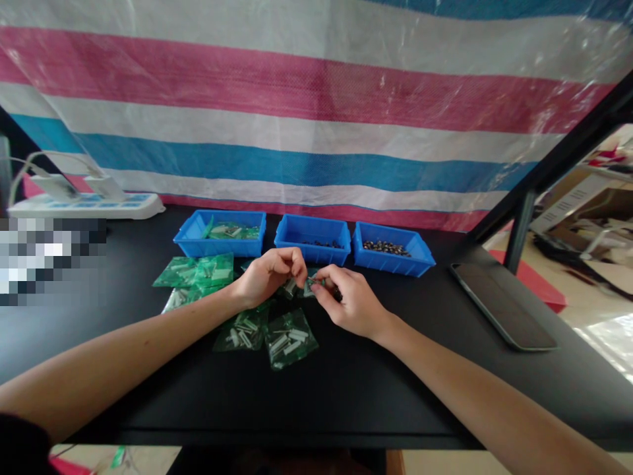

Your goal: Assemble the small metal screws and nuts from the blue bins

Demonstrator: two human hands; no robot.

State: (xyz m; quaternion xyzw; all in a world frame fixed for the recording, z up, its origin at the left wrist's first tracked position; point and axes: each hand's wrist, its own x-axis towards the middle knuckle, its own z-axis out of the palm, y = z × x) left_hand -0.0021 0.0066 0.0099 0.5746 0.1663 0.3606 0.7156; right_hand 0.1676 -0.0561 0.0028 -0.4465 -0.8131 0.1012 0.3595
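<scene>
Both hands meet over the middle of the black table, just in front of the blue bins. My left hand (271, 276) has its fingers curled together near a small clear bag (290, 287); what they pinch is too small to make out. Close on its right, my right hand (349, 300) pinches the edge of a small bag with bits of metal (310, 285). Two greenish bags of white and metal parts, one on the left (243, 332) and one on the right (290, 338), lie below the hands. More green bags (198, 274) are piled beside my left wrist.
Behind the hands stand a left blue bin (220, 247) with green bags, a middle bin (312, 252) with few dark parts, and a right bin (393, 262) with small metal parts. A phone (502, 307) lies right, a power strip (89, 208) back left.
</scene>
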